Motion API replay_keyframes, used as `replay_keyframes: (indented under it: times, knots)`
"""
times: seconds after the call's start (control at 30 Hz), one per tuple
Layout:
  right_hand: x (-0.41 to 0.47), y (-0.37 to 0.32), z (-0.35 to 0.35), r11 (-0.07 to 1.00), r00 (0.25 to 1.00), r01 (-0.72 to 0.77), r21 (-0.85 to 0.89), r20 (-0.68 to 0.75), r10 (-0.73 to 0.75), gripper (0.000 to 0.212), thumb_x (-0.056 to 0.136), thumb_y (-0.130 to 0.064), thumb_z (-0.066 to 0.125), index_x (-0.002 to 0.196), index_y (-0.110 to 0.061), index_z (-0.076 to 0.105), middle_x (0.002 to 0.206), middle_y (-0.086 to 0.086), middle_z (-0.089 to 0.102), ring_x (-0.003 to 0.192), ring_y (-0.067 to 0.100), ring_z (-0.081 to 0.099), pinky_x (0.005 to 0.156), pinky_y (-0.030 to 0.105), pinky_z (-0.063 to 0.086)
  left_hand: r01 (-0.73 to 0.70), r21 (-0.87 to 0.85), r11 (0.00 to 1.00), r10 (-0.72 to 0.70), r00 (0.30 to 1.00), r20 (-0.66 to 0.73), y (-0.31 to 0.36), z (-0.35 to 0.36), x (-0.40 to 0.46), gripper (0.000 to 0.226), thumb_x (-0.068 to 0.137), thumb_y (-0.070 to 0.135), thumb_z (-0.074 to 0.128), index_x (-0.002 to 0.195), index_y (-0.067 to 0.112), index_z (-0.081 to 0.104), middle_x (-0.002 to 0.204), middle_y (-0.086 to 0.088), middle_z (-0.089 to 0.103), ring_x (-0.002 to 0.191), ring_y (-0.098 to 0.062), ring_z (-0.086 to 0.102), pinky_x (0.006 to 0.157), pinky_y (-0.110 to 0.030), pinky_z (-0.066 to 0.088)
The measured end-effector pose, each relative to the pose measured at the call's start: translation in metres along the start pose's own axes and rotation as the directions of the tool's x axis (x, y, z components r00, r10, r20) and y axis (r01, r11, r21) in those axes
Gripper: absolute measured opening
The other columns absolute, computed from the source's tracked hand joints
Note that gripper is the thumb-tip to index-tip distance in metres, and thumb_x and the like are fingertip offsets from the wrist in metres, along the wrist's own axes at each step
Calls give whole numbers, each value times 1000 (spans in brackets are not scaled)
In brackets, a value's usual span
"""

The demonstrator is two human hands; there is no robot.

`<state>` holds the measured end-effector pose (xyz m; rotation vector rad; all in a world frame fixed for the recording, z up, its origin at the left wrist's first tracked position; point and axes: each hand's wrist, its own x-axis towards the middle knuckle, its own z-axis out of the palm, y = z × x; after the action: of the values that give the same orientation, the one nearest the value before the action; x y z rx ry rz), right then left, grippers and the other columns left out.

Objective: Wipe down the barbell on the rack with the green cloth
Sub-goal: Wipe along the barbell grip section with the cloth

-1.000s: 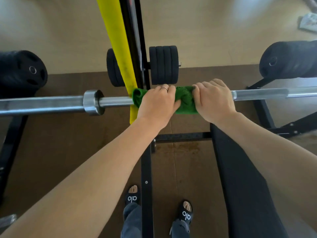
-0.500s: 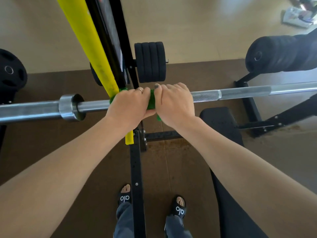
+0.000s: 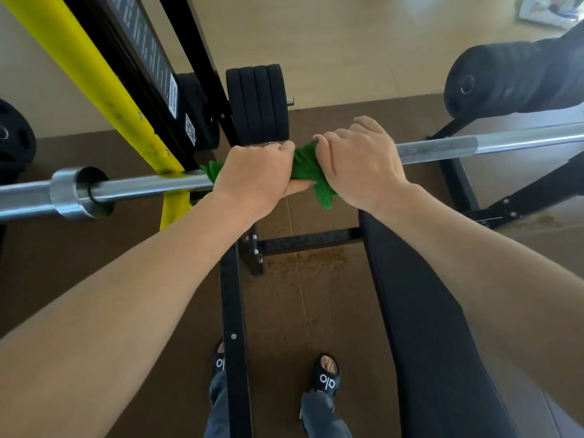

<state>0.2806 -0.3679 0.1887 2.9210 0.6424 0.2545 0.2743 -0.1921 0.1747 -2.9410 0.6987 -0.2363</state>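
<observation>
Left hand (image 3: 256, 175) and right hand (image 3: 360, 165) side by side at frame center, fingers of both curled tight around green cloth (image 3: 308, 165) bunched on the barbell (image 3: 151, 186). Barbell runs across mid-frame, left to right. Cloth corner hangs below bar. Yellow rack upright (image 3: 94, 77) upper left; black bench (image 3: 423, 311) lower right.

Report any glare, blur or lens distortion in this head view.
Head view: wide-angle bending bows the barbell and splays the yellow post; bright highlights streak the bar's steel; the weight roll at upper right is smeared and soft; both hands and the green cloth are sharp.
</observation>
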Motion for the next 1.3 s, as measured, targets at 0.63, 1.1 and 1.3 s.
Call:
replay_keyframes:
  times: [0.63,1.1,1.3]
  knots:
    - [1,-36,12,946,938,-323,-20,-136,318,41,108,-18,28,74,-12,50,62,7,58,59,31,56,81,47,47,-85,-211,974,98,994,52,1,-2,12,31,105,42,48,122,16,50,103,-3,62,84,-27,65,67,-39,38]
    - [25,-83,5,993,990,106,55,-102,-100,32,106,-31,34,123,-15,57,72,-5,47,66,26,57,75,39,38,-48,2,999,48,993,109,-57,-6,-42,73,88,59,42,123,-4,55,92,-22,69,71,-42,69,50,-32,32]
    - [16,-29,8,994,997,66,85,-56,-62,45,108,-34,22,67,-21,36,52,-8,38,44,16,32,76,37,32,-4,41,999,-2,989,151,-22,-8,-15,54,94,50,58,118,2,51,100,-16,67,83,-39,69,61,-40,43]
